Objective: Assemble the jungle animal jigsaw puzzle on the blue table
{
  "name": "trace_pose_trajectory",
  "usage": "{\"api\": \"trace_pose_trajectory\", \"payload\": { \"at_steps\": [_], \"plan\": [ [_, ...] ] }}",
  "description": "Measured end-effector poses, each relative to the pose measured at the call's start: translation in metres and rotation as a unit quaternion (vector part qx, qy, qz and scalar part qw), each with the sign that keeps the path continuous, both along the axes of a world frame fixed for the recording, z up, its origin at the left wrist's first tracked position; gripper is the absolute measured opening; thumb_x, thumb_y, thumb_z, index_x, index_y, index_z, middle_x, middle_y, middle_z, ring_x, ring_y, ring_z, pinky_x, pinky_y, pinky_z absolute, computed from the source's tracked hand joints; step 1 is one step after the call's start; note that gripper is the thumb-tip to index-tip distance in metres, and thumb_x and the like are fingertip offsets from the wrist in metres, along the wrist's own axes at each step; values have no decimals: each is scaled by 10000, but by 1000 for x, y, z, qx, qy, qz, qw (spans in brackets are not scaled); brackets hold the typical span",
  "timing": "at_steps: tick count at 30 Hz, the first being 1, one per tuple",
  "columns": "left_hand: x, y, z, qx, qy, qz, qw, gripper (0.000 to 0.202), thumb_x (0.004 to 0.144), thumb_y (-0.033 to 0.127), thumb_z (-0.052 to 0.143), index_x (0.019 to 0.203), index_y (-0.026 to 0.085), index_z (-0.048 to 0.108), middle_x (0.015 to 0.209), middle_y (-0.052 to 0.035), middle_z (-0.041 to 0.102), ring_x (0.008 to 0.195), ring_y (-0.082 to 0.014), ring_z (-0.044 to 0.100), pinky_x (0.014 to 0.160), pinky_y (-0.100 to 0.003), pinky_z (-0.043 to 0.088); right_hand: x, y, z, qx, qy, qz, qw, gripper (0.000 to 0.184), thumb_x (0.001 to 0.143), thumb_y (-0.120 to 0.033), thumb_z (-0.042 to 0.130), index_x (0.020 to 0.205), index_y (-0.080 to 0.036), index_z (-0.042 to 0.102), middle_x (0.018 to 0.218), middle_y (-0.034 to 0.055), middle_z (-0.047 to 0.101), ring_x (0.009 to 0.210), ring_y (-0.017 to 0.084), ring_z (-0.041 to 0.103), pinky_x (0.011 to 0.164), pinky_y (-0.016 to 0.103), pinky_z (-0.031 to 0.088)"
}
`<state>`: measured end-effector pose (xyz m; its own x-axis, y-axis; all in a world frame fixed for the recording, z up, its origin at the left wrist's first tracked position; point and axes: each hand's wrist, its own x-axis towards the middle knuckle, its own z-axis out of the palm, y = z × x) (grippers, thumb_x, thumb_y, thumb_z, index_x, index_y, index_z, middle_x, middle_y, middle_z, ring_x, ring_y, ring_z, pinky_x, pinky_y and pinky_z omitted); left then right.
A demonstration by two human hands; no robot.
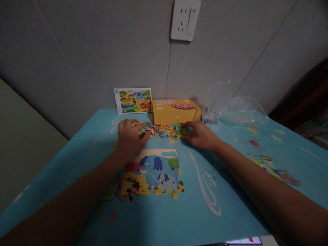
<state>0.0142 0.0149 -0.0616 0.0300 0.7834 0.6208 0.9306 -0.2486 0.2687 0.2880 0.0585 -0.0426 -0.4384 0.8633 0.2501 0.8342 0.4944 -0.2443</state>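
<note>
A pile of loose jigsaw puzzle pieces (162,130) lies in front of the yellow box. My left hand (131,138) rests over the pile's left end, fingers spread and touching pieces. At the right end, my right hand (198,135) has its thumb and fingers apart beside the pieces; whether a piece sits between them is hard to see. Nearer me lies a joined puzzle section (156,176) showing two blue elephants, its left side partly hidden by my left arm.
A picture card (134,100) of the animal scene leans on the wall beside the yellow puzzle box (176,112). Crumpled clear plastic (241,109) lies at the back right. A lit screen (244,241) shows at the front edge of the blue tablecloth (230,212).
</note>
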Motion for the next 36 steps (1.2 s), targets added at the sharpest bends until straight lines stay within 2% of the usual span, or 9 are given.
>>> {"api": "trace_pose_trajectory", "payload": {
  "at_steps": [4, 8, 10, 15, 20, 23, 25, 29, 36],
  "plan": [
    [3, -4, 10, 34, -53, -97, 993, 299, 861, 295, 591, 1076, 147, 736, 1038, -120, 713, 1036, -277, 604, 1023, -471, 409, -3, -5, 4, 39, 68, 13, 997, 360, 765, -295, 734, 1078, -132, 662, 1059, 134, 715, 971, 285, 655, 855, 396, 486],
    [12, -18, 18, -54, -91, -266, 958, 401, 895, 295, 576, 1276, 177, 617, 1005, -49, 749, 1029, -220, 632, 965, -376, 463, -21, -23, 9, 96, 178, 78, 976, 382, 749, -373, 776, 1031, -152, 642, 1015, 109, 698, 919, 246, 644, 812, 368, 491],
    [17, -25, 19, -88, -70, -310, 944, 375, 892, 325, 587, 1237, 189, 643, 1033, -54, 731, 996, -207, 646, 899, -339, 489, -32, -35, 9, 86, 199, 122, 968, 417, 757, -405, 776, 1056, -156, 626, 996, 96, 683, 869, 215, 635, 768, 338, 489],
    [19, -30, 20, -108, -97, -309, 940, 245, 924, 276, 480, 894, 191, 708, 818, -28, 684, 786, -169, 645, 755, -296, 485, -42, -49, 8, -14, 216, 217, 952, 346, 757, -446, 781, 925, -169, 661, 834, 35, 664, 769, 163, 611, 708, 289, 464],
    [17, -27, 20, -144, -154, -322, 923, 318, 900, 250, 489, 1203, 174, 549, 1107, -81, 679, 975, -208, 649, 853, -324, 487, -40, -49, 5, -70, 269, 176, 944, 280, 860, -317, 669, 1083, -150, 634, 715, -6, 644, 619, 119, 583, 614, 253, 448],
    [19, -27, 17, -172, -185, -323, 912, 448, 887, 265, 543, 1309, 163, 434, 884, -35, 687, 834, -196, 656, 790, -320, 492, -43, -49, 2, -77, 257, 149, 952, 227, 844, -315, 662, 1004, -155, 654, 683, -5, 639, 584, 121, 559, 571, 256, 414],
    [19, -26, 16, -167, -222, -300, 913, 453, 868, 268, 593, 1284, 168, 445, 734, 17, 641, 728, -174, 633, 735, -302, 482, -44, -49, 1, -116, 300, 111, 940, 186, 865, -344, 624, 871, -158, 641, 667, 7, 652, 572, 121, 561, 558, 256, 409],
    [18, -22, 19, -143, -335, -260, 894, 297, 837, 279, 645, 1100, 179, 550, 726, 22, 630, 654, -136, 607, 635, -258, 465, -45, -48, 2, -205, 352, 62, 911, 331, 894, -422, 565, 697, -159, 601, 608, 28, 659, 511, 104, 519, 512, 242, 385],
    [17, -19, 22, -136, -398, -230, 878, 209, 823, 317, 673, 942, 148, 649, 770, -25, 685, 696, -138, 651, 640, -246, 518, -46, -52, 5, -236, 271, 127, 925, 343, 893, -362, 560, 638, -149, 645, 490, -28, 523, 435, 65, 357, 447, 229, 270]
  ]
}}
